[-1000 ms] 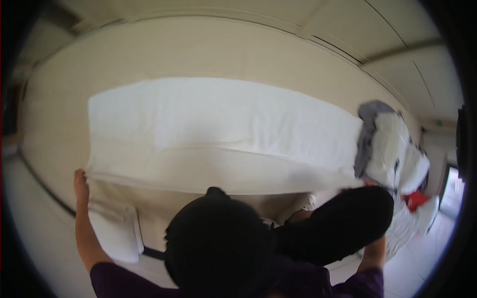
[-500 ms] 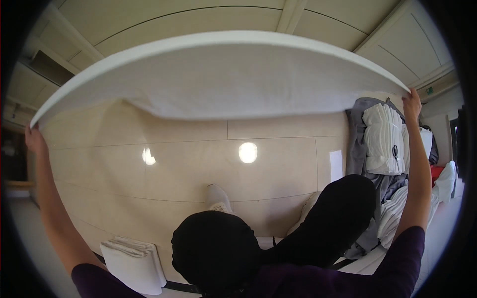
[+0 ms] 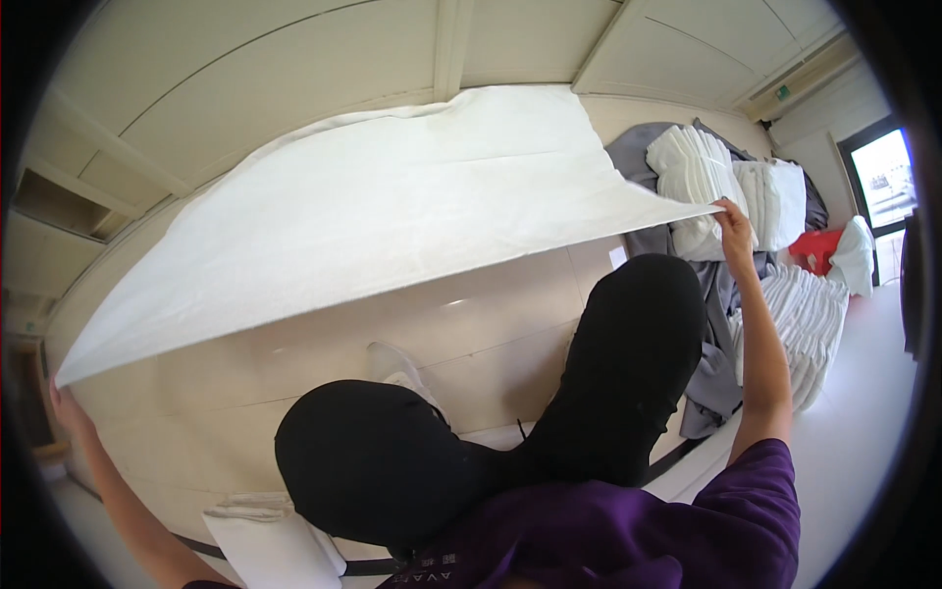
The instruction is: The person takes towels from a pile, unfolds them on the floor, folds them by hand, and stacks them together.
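Note:
A large white cloth (image 3: 412,216) is stretched wide in front of my legs. My left hand (image 3: 71,412) is closed on its near left corner, low at the far left of the view. At the near right corner, my right hand (image 3: 734,236) pinches the cloth, higher up and beside stacked white cloths. The near edge runs taut on a slant between both hands. Toward the wall panels, the far part spreads out nearly flat over the floor, with a small fold along its far edge. The fingertips of my left hand are partly hidden.
Bundled white cloths (image 3: 692,172) lie on grey fabric (image 3: 711,402) at the right, near a red item (image 3: 814,250). Another folded white pile (image 3: 793,324) lies closer. A folded white cloth (image 3: 265,545) rests lower left. Cream panels (image 3: 294,69) border the tiled floor (image 3: 471,324).
The cloth's far part has come down and spread toward the panels. My left hand has dropped lower, and my right hand has shifted inward. The view has turned somewhat.

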The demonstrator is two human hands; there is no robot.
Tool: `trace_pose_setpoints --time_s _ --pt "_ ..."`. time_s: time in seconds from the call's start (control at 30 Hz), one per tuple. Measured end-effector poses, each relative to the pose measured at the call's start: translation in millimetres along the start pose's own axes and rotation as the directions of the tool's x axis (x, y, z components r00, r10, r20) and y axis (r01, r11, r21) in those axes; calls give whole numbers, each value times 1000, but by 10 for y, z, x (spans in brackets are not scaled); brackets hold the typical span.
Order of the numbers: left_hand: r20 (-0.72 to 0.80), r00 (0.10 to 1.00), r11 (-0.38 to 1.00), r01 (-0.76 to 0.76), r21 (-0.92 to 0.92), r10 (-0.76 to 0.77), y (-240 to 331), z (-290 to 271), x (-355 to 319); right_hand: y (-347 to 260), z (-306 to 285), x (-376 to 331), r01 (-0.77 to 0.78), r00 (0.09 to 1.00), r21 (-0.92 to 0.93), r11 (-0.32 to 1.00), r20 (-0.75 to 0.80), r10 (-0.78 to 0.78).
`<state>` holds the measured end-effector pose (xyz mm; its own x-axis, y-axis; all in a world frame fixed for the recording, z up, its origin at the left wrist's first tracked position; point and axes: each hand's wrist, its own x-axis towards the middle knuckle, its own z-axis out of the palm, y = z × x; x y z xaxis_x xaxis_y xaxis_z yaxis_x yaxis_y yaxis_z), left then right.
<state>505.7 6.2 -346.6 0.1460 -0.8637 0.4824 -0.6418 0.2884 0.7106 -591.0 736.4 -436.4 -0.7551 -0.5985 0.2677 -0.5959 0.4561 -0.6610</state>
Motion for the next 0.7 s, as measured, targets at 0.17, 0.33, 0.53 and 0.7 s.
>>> trace_pose_setpoints --time_s 0.17,0.33,0.53,0.7 --pt "190 977 940 30 340 -99 -427 -125 -449 108 219 -411 -124 980 -172 977 132 148" --pt "177 919 935 348 62 -353 -1434 119 -860 480 537 -259 -242 914 -257 935 264 309" --pt "73 913 868 353 350 -401 -1948 430 -766 659 1006 342 -308 846 -332 892 334 417" --pt "247 960 901 15 434 -135 -2148 970 -309 456 1679 955 -258 848 -386 886 348 399"
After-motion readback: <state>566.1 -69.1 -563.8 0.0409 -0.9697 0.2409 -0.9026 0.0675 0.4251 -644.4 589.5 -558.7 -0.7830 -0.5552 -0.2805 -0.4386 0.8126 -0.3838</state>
